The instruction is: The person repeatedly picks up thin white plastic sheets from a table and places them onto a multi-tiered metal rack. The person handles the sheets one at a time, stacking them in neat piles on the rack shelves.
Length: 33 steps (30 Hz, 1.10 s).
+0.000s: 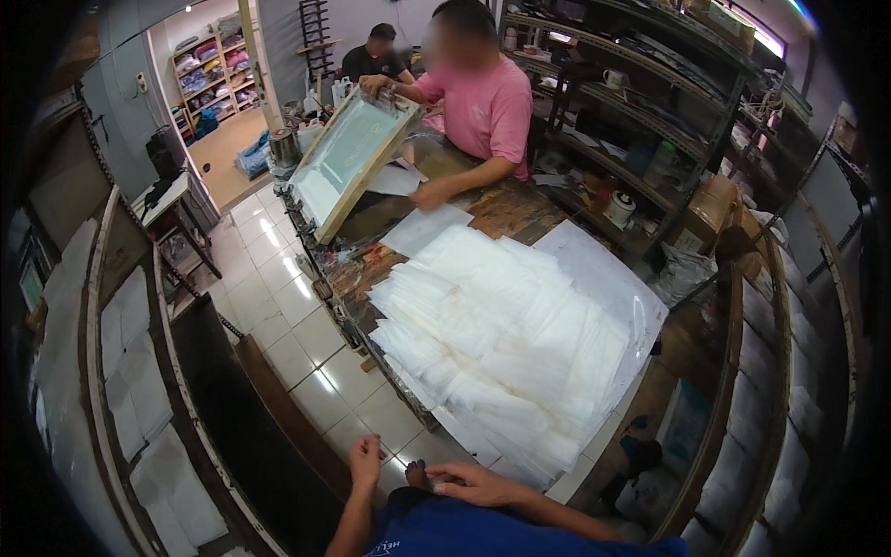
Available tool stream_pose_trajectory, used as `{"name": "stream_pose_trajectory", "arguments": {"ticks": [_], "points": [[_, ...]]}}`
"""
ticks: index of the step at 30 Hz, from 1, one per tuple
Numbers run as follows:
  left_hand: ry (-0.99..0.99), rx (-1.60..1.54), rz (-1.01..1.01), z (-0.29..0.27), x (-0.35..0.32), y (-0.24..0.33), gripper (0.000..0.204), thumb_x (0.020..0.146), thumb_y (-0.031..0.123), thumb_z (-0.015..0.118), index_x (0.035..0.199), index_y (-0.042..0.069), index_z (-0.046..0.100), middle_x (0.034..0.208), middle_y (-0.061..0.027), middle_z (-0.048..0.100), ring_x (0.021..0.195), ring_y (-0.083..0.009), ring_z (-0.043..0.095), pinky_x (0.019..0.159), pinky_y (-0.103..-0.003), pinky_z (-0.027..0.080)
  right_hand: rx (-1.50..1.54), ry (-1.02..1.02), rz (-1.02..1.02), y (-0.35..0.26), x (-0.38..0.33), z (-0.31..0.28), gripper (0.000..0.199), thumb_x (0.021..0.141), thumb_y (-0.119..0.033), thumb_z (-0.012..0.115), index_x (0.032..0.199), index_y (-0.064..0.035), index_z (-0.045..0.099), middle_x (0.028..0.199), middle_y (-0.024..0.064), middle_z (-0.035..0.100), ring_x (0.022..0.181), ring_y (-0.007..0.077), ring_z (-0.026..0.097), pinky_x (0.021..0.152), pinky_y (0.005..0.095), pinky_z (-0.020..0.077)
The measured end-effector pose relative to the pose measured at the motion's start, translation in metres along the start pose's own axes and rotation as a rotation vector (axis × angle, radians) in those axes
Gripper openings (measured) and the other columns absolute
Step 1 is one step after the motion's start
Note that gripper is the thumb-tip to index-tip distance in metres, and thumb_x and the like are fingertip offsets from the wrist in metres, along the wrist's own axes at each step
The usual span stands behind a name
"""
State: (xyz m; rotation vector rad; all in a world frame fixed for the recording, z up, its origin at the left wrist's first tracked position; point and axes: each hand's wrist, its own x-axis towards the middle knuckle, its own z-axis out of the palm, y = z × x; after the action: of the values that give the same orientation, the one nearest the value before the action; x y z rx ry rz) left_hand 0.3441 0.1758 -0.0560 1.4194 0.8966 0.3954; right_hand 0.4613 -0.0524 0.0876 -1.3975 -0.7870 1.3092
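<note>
My left hand (366, 459) hangs in front of my body, its fingers curled in, and nothing shows in it. My right hand (471, 485) is held across my waist with the fingers stretched out, holding nothing. Just beyond it, a big heap of thin white sheets (520, 316) covers the near part of a worktable (506, 213). Neither hand touches the heap. Across the table, a person in a pink shirt (490, 107) tilts up a wooden-framed printing screen (348, 153) with one hand. That person's other hand is on the table near a white sheet (425, 230).
Drying racks with white sheets stand at my left (172, 473) and right (733, 446). A dark long panel (246, 418) lies beside the tiled floor (320, 395). Metal shelves (640, 121) and cardboard boxes (710, 206) fill the right. Behind sits another person in black (373, 60).
</note>
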Motion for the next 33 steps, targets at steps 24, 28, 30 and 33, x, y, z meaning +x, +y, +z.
{"name": "stream_pose_trajectory", "arguments": {"ticks": [24, 28, 30, 33], "points": [[-0.534, 1.341, 1.181, 0.435, 0.171, 0.231, 0.031, 0.084, 0.031, 0.062, 0.098, 0.005, 0.067, 0.095, -0.0122, 0.065, 0.093, -0.0277, 0.062, 0.079, -0.039, 0.050, 0.133, 0.619, -0.161, -0.003, -0.107, -0.045, 0.044, 0.095, -0.012, 0.054, 0.136, -0.0008, 0.042, 0.129, 0.0160, 0.052, 0.120, 0.0244, 0.052, 0.101, 0.0348, 0.0425], [-0.601, 1.492, 0.914, 0.474, 0.177, 0.212, 0.027, 0.084, 0.022, 0.058, 0.103, 0.005, 0.066, 0.102, -0.0140, 0.066, 0.098, -0.0288, 0.064, 0.080, -0.041, 0.051, 0.188, 0.721, -0.096, 0.006, -0.133, -0.047, 0.043, 0.095, -0.011, 0.055, 0.135, -0.0008, 0.043, 0.129, 0.0160, 0.051, 0.119, 0.0238, 0.053, 0.099, 0.0339, 0.0440], [-0.660, 1.497, 0.808, 0.480, 0.179, 0.216, 0.026, 0.083, 0.019, 0.056, 0.102, 0.004, 0.065, 0.106, -0.0168, 0.066, 0.098, -0.0329, 0.064, 0.081, -0.042, 0.052, 0.236, 0.748, -0.056, 0.007, -0.142, -0.047, 0.043, 0.095, -0.011, 0.054, 0.135, -0.0007, 0.043, 0.130, 0.0160, 0.051, 0.119, 0.0235, 0.053, 0.098, 0.0334, 0.0445], [-0.622, 1.481, 0.755, 0.476, 0.185, 0.215, 0.025, 0.083, 0.017, 0.055, 0.101, 0.004, 0.066, 0.104, -0.0184, 0.066, 0.097, -0.0340, 0.065, 0.081, -0.043, 0.053, 0.293, 0.766, -0.075, 0.002, -0.147, -0.048, 0.043, 0.095, -0.012, 0.054, 0.135, -0.0006, 0.044, 0.130, 0.0159, 0.051, 0.119, 0.0231, 0.053, 0.098, 0.0329, 0.0447]]}}
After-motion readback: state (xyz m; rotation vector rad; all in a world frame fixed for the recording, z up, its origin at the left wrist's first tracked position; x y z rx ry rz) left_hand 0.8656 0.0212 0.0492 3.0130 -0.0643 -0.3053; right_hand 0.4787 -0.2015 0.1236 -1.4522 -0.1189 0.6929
